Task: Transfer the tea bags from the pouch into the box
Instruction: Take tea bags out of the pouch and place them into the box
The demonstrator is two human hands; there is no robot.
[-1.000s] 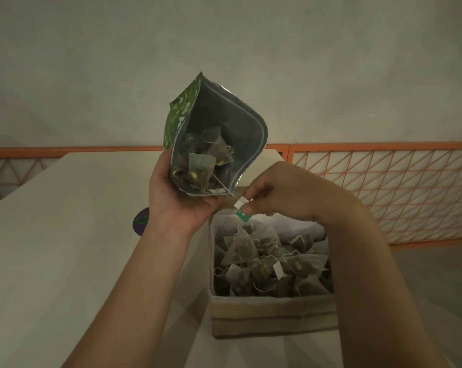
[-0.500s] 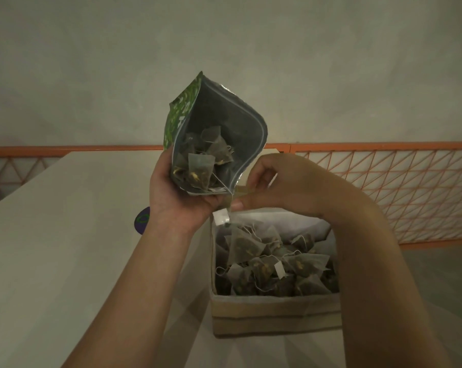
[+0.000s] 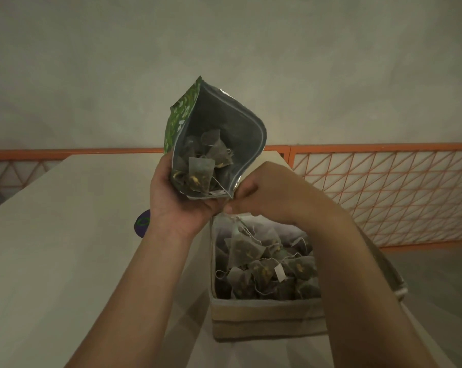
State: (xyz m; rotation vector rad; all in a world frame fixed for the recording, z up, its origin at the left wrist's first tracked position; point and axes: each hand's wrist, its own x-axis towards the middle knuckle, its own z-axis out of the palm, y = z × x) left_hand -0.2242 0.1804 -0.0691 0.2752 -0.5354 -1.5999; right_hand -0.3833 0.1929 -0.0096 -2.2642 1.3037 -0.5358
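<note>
My left hand (image 3: 182,205) grips the bottom of a green pouch (image 3: 182,120), tilted with its silver-lined mouth open toward me. Several pyramid tea bags (image 3: 202,172) lie inside it. A thin string runs from one of them to the pouch's lower lip, where the fingertips of my right hand (image 3: 267,192) pinch together on it. Just below stands a beige fabric box (image 3: 264,322) on the table, filled with several tea bags (image 3: 247,252) and their white tags. A string dangles from under my right fingertips toward the box.
The box sits near the right edge of a pale table (image 3: 65,248). A small purple round object (image 3: 142,224) lies on the table, partly hidden behind my left wrist. An orange lattice railing (image 3: 384,197) runs behind and to the right, below a plain wall.
My right hand let go of a white-and-green tag over the box, then rose to the pouch's lower lip and pinched there. The pouch and my left hand stayed put.
</note>
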